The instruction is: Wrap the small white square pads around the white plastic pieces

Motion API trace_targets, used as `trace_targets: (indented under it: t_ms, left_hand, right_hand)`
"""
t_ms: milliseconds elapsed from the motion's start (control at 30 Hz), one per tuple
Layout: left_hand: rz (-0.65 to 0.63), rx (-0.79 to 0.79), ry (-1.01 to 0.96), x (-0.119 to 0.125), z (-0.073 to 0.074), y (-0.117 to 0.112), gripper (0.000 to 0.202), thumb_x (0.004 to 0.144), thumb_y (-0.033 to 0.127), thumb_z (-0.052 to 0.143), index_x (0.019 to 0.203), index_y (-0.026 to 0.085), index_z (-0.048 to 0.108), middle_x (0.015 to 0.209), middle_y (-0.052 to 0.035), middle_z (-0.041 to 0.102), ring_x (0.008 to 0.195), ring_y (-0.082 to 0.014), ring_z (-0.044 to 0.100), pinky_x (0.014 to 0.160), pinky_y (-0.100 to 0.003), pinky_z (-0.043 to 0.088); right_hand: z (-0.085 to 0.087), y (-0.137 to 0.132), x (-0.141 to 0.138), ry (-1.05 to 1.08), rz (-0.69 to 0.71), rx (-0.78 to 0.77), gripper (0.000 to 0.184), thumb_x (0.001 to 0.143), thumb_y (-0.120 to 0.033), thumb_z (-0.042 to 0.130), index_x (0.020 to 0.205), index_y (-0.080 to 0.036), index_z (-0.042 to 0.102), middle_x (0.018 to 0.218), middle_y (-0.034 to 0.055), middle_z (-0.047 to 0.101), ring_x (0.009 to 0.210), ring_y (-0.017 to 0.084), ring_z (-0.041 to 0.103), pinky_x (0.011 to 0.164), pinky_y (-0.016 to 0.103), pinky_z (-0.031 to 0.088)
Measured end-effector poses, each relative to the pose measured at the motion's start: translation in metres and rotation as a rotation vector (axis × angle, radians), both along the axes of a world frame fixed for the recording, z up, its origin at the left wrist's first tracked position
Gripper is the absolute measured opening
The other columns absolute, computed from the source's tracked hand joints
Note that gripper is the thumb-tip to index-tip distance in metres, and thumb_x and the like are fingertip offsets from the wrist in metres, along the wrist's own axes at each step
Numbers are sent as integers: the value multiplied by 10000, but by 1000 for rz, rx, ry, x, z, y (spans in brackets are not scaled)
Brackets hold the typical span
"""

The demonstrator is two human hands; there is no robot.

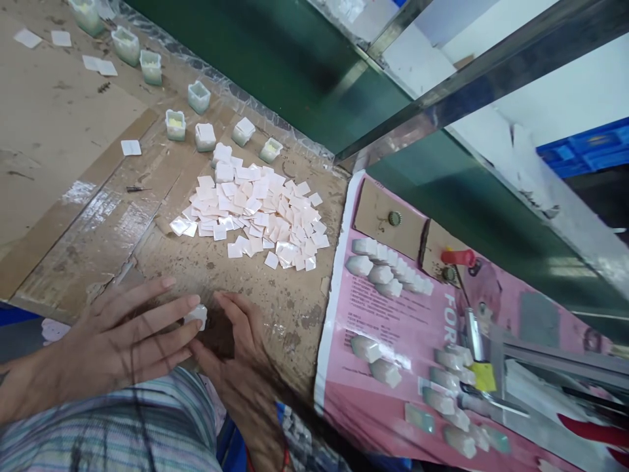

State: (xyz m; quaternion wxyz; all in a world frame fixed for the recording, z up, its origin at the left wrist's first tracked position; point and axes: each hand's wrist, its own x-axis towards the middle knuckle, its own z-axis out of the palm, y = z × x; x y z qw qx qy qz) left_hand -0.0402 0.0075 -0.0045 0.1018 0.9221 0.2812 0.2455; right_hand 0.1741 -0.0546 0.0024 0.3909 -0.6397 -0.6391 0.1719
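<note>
Green panel [246, 52] is walling off the far side; loose white squares [255, 210] are lying heaped on the table [295, 308]. Pink sheet [354, 400] is covering the right, carrying white blocks [389, 288] and a red-handled tool [457, 257]. Small cups [153, 75] are standing far left, some showing yellow filling [175, 122], two carrying squares on top. White piece [198, 317] is sitting near, at left hand's [132, 334] fingertips; can't tell if that grip is pinching. Right hand's [240, 367] grip is standing spread just beside.
</note>
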Motion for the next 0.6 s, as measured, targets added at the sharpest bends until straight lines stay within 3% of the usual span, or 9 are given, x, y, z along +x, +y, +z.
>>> trace_targets:
  t_ms: [133,300,500,600]
  left_hand:
    - [-4,74,-52,5,-5,0,370,1074,437,657,1426,326,643,1455,97,681,1515,-135,476,1386,-333,256]
    - [-32,61,11,6,-5,0,398,1013,479,728,1388,357,676,1451,97,682,1567,-202,411,1389,-369,226]
    - [-61,171,21,7,-3,1,257,1114,369,572,1341,313,681,1316,103,752,1612,-70,302,1412,-367,171]
    - [-23,140,24,7,-1,-2,352,1042,404,698,1373,284,687,1328,97,756,1596,-163,373,1407,-364,216]
  right_hand:
    - [-1,4,-2,-14,13,32,354,1014,-377,650,1347,-266,605,1186,91,718,1089,261,716,880,398,697]
    - [3,7,-2,-62,15,21,244,1025,-382,646,1217,-233,657,1153,98,731,1064,250,721,876,365,692]
    - [5,7,1,-50,51,6,187,1038,-332,623,1183,-221,665,1145,96,733,1059,234,719,876,349,687]
    - [5,8,1,-25,49,31,170,1022,-301,644,1169,-219,669,1122,99,734,1034,243,709,848,359,687]
